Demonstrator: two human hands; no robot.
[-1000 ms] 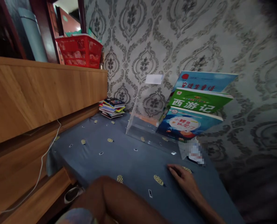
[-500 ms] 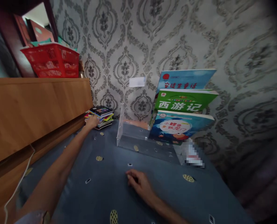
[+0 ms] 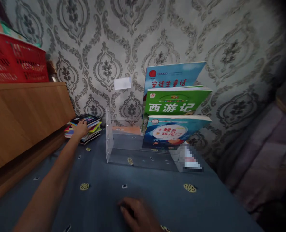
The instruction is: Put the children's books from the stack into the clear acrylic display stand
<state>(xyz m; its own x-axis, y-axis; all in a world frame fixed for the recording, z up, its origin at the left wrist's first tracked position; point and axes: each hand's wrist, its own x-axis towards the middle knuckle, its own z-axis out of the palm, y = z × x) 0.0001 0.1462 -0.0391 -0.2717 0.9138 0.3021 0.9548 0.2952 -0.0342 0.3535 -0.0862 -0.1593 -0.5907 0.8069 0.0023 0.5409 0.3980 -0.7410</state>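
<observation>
at the far left a red plastic basket [image 3: 18, 61] sits on top of a wooden panel [image 3: 29, 120]. beside the panel's end, a stack of books [image 3: 94, 128] lies on a dark blue cloth [image 3: 104, 182] printed with yellow pineapples. the left hand [image 3: 80, 129] reaches out to this stack, its fingers over the near left side by the dark top book [image 3: 89, 120]; i cannot tell whether they pinch anything. next comes a clear acrylic book stand [image 3: 118, 157], with a white label [image 3: 122, 83] high on its back. in front of it, near the bottom edge, the right hand [image 3: 136, 213] is blurred, fingers loosely curled toward the thumb; i cannot tell whether the tips meet. the stand's right part bears three tiered books: a light blue one [image 3: 173, 74] at the back, a green one [image 3: 174, 103] titled 西游记, and a blue one [image 3: 171, 132] titled 小鲤鱼跳龙门 in front. just beside the stand's right end lies a pixelated item [image 3: 191, 158]. a pale curtain [image 3: 265, 141] hangs farthest right.
</observation>
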